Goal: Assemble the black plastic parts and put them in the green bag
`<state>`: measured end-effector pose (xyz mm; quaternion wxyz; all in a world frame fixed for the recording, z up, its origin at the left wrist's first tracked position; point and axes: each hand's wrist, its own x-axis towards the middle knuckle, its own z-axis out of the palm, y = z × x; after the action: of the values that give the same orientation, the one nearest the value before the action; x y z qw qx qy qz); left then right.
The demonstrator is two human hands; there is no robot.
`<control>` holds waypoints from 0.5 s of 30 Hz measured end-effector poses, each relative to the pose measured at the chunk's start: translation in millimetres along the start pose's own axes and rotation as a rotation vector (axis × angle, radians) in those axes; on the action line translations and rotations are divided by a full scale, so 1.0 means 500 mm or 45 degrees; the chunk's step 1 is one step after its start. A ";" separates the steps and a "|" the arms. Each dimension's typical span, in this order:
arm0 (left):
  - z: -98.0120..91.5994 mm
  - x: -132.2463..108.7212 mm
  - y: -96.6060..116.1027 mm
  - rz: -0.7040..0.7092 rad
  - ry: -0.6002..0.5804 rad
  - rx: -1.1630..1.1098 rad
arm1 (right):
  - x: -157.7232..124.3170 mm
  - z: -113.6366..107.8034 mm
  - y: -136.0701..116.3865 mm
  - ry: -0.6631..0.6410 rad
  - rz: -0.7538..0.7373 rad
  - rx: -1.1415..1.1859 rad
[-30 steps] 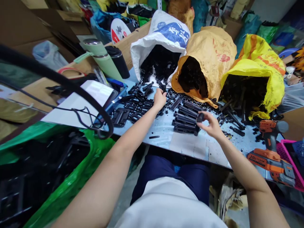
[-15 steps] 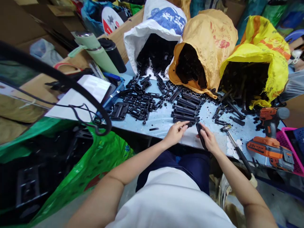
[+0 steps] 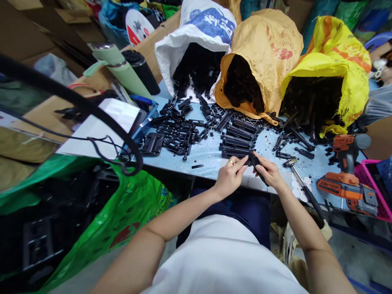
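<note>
Both my hands meet over the near edge of the pale blue table [image 3: 211,157]. My right hand [image 3: 269,172] is wrapped round a long black plastic part [image 3: 255,165]. My left hand [image 3: 229,176] pinches the top end of that same part with thumb and forefinger; whether a smaller piece sits in the pinch is hidden. Just beyond my fingers lies a neat stack of similar black bars [image 3: 237,143]. A loose heap of smaller black pieces [image 3: 180,130] spreads to the left of it.
Three open sacks of black parts lie at the back: white [image 3: 199,45], orange [image 3: 260,53], yellow [image 3: 333,77]. An orange cordless drill [image 3: 349,179] and a hammer [image 3: 301,185] lie at the right. A green bag [image 3: 116,220] hangs at the left; a green flask [image 3: 119,67] stands behind.
My left hand came back from the heap near the white sack to the table's near edge. My right hand carried the black part down from the stack, and both hands now hold it together.
</note>
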<state>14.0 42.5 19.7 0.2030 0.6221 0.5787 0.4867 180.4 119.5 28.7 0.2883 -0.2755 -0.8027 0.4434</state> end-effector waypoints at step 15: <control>0.030 -0.007 -0.025 -0.152 0.095 -0.107 | -0.012 0.103 0.027 0.153 0.105 -0.145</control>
<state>20.6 47.2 1.5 0.2360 0.5588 0.6010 0.5205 150.7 92.9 -7.1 0.3014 -0.3502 -0.7959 0.3913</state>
